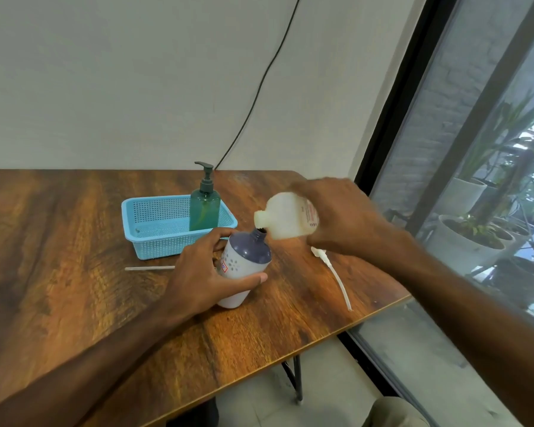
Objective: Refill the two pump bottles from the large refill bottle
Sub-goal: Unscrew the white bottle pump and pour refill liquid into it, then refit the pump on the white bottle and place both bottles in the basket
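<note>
My left hand [208, 272] grips a white pump bottle with a dark blue shoulder [244, 260], which stands on the table with its neck open. My right hand [339, 217] holds the large translucent refill bottle [285, 218], tipped sideways with its open mouth just above the blue bottle's neck. No stream of liquid is visible. A green pump bottle [204, 208], its pump head on, stands in the blue basket [154, 241]. A white pump head with a long tube [333, 272] lies on the table to the right.
The wooden table [74, 241] ends close on the right, by a window with potted plants outside [475, 241]. A thin clear stick or tube [150, 268] lies left of my left hand. A black cable [259, 87] hangs down the wall behind.
</note>
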`<state>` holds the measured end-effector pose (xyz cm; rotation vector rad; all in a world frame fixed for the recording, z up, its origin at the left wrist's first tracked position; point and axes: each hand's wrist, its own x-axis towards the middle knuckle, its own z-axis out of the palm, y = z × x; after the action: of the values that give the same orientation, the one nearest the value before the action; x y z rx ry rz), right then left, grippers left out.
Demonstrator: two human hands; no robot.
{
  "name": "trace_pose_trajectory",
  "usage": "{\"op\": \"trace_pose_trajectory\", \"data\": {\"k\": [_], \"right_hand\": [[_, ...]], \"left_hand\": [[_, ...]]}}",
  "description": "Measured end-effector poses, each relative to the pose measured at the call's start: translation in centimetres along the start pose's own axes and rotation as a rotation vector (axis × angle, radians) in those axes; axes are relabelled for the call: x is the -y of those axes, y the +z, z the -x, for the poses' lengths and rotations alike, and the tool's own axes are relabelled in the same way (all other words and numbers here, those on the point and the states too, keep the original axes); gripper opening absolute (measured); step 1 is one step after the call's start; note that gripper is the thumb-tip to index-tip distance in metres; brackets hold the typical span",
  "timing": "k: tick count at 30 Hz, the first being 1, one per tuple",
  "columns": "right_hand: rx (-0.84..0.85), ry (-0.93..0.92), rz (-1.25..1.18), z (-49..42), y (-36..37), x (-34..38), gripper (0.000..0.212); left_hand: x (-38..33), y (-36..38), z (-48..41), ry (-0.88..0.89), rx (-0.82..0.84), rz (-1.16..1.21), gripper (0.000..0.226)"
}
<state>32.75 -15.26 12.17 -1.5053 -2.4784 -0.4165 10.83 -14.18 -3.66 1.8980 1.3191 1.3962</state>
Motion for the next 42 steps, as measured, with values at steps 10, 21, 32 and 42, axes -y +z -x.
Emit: {"op": "trace_pose_trajectory", "data": {"k": [10,21,32,42], "right_hand": [[-0.199,0.495,-0.775,1.2,10.6,-1.7,0.082],[-0.251,0.553,-0.957,0.2,14.4,0.3,0.083],[-0.215,0.568,-0.889,5.1,15.2,-1.3,0.071],[-0.304,0.420,-0.948,6.5,14.5,2.7,0.021]], "left_hand": [[0.1,0.1,-0.3,-0.047,-0.037,0.037,0.088],[0.0,0.0,0.0,-0.049,-0.028,0.002,0.088],[-0.3,-0.2,0.1,-0.079,0.009,-0.055,0.090],[0.0,-1.1,-1.0,-0.055,0.103,-0.168,0.074]]}}
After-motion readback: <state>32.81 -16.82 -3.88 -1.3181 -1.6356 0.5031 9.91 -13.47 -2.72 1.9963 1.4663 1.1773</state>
